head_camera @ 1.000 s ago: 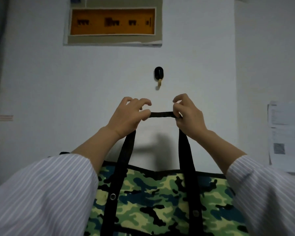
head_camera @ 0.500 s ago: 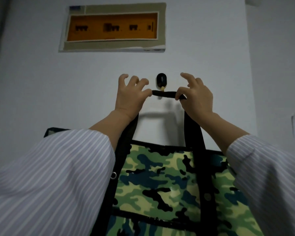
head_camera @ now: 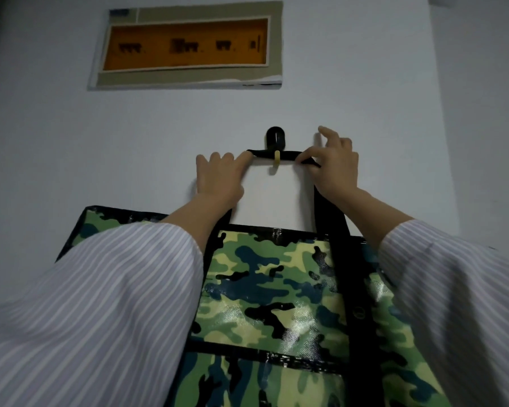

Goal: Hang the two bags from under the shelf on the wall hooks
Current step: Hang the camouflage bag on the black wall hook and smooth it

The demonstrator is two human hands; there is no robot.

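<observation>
Left hand [head_camera: 218, 177] and right hand [head_camera: 332, 165] apart — each pinches an end of the camouflage bag [head_camera: 271, 289] handle [head_camera: 262, 154], laid across the wall hook [head_camera: 275, 138]. I would seat it behind the tip, then release slowly.

The pale wall [head_camera: 71, 148] is carrying everything here. A black hook [head_camera: 274, 137] with a yellowish tip is sitting on it, and the black strap [head_camera: 260, 154] of the camouflage bag [head_camera: 276, 292] is running behind that tip, seemingly resting on the hook. The bag is lying flat against the wall below. Higher up, an orange panel [head_camera: 188, 45] in a drab frame is hanging on the wall.
</observation>
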